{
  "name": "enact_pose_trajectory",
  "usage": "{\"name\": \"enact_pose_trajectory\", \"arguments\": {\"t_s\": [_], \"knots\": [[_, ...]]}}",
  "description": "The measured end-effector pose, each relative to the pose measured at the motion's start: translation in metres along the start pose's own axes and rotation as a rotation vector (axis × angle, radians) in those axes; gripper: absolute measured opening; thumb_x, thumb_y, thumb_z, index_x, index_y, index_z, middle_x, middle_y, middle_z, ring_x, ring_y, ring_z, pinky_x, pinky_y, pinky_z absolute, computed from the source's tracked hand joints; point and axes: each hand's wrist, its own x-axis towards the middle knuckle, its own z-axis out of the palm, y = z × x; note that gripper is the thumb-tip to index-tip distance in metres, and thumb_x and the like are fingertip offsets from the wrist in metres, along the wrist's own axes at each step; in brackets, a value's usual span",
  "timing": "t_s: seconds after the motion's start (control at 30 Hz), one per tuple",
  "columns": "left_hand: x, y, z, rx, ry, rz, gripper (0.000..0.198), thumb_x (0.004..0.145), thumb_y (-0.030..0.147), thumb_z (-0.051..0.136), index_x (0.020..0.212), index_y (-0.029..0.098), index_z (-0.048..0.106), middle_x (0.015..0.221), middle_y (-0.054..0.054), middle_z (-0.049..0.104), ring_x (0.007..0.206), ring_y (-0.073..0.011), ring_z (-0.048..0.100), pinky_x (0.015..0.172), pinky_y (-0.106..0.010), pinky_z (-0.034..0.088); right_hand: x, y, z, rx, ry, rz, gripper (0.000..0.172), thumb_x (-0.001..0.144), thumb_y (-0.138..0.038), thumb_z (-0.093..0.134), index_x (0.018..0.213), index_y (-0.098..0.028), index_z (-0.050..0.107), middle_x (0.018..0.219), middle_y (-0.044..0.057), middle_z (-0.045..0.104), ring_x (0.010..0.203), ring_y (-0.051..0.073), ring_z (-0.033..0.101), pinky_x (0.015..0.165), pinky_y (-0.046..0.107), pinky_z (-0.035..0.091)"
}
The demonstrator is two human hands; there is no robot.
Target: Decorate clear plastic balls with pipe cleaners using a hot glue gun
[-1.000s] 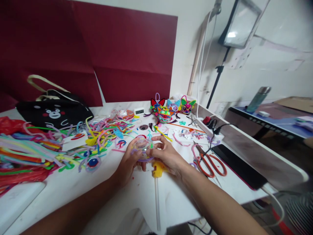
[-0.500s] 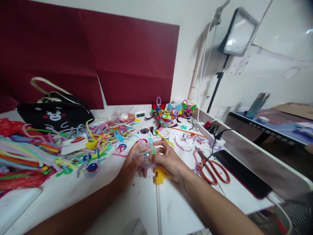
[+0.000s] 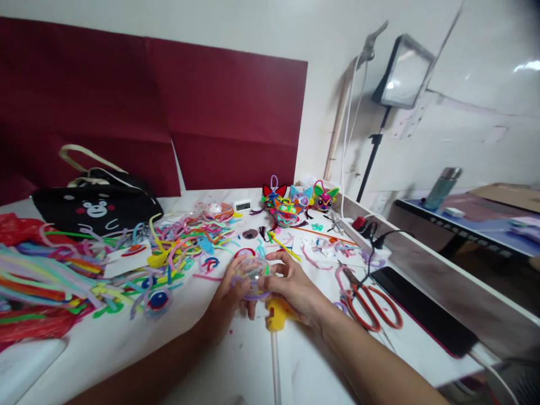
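Between my two hands is a clear plastic ball [image 3: 253, 274] with a lilac pipe cleaner around its lower rim and some coloured bits showing on it. My left hand [image 3: 233, 292] grips its left side, thumb on the front. Fingers and thumb of my right hand [image 3: 289, 281] close on its right side. Below my right hand lies a yellow glue gun [image 3: 277, 316], partly covered, with a clear glue stick [image 3: 275, 365] running towards me. Just behind the ball, a red pipe-cleaner ring [image 3: 245, 253] rests on the table.
Loose pipe cleaners [image 3: 37, 270] heap up on the left, before a black bag [image 3: 95, 208]. Finished pipe-cleaner ornaments [image 3: 286, 211] stand at the back. Orange-handled scissors [image 3: 371, 304], a phone [image 3: 426, 309] and a power strip [image 3: 375, 242] lie on the right.
The whole view has shifted, so things sit slightly lower in the picture. Both hands keep their hold on the ball, which seems barely changed.
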Motion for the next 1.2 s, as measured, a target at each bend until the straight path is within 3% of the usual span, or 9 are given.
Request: {"name": "enact_pose_trajectory", "arguments": {"t_s": [0.17, 0.43, 0.63, 0.9, 1.1, 1.2], "knots": [[0.0022, -0.0009, 0.0002, -0.019, 0.000, -0.011, 0.079, 0.079, 0.056, 0.068, 0.139, 0.019, 0.032, 0.099, -0.009, 0.070, 0.044, -0.0097, 0.054, 0.039, -0.024, 0.044, 0.0017, 0.0012, -0.0006, 0.005, 0.030, -0.008, 0.065, 0.050, -0.018, 0.082, 0.105, -0.022, 0.048, 0.081, -0.008, 0.058, 0.055, 0.009, 0.061, 0.051, 0.022, 0.052], [0.0028, -0.0001, 0.0012, -0.031, 0.023, -0.027, 0.085, 0.076, 0.056, 0.070, 0.141, 0.018, 0.029, 0.100, -0.010, 0.070, 0.043, -0.0097, 0.054, 0.038, -0.024, 0.042, 0.0057, 0.0085, -0.0053, -0.003, 0.010, -0.030, 0.060, 0.056, -0.015, 0.078, 0.108, -0.022, 0.049, 0.085, -0.006, 0.059, 0.055, 0.009, 0.061, 0.053, 0.024, 0.052], [0.0001, 0.0025, 0.0049, -0.073, 0.038, -0.024, 0.085, 0.077, 0.052, 0.071, 0.142, 0.017, 0.030, 0.082, -0.003, 0.069, 0.044, -0.0112, 0.054, 0.040, -0.025, 0.045, 0.0047, 0.0059, -0.0040, 0.017, 0.009, -0.024, 0.064, 0.053, -0.018, 0.083, 0.106, -0.022, 0.048, 0.086, -0.006, 0.058, 0.057, 0.010, 0.061, 0.055, 0.025, 0.053], [-0.0005, 0.0028, 0.0054, -0.074, 0.035, -0.029, 0.084, 0.079, 0.051, 0.070, 0.145, 0.018, 0.030, 0.073, 0.000, 0.066, 0.045, -0.0121, 0.054, 0.041, -0.024, 0.045, 0.0054, 0.0065, -0.0048, 0.001, 0.006, -0.025, 0.063, 0.054, -0.018, 0.082, 0.107, -0.022, 0.049, 0.085, -0.007, 0.056, 0.054, 0.007, 0.057, 0.054, 0.024, 0.053], [0.0009, 0.0013, 0.0035, -0.070, 0.027, -0.027, 0.082, 0.077, 0.052, 0.071, 0.141, 0.018, 0.033, 0.093, -0.007, 0.070, 0.045, -0.0110, 0.055, 0.039, -0.025, 0.044, 0.0045, 0.0048, -0.0032, 0.005, 0.016, -0.013, 0.063, 0.052, -0.018, 0.082, 0.105, -0.022, 0.049, 0.085, -0.006, 0.058, 0.056, 0.009, 0.060, 0.053, 0.024, 0.053], [0.0013, 0.0019, 0.0036, -0.065, 0.021, -0.036, 0.082, 0.077, 0.052, 0.071, 0.140, 0.017, 0.032, 0.093, -0.007, 0.070, 0.044, -0.0107, 0.053, 0.038, -0.025, 0.043, 0.0039, 0.0034, -0.0019, -0.018, 0.035, 0.008, 0.062, 0.051, -0.018, 0.078, 0.105, -0.023, 0.048, 0.085, -0.006, 0.058, 0.054, 0.009, 0.060, 0.049, 0.023, 0.051]]}}
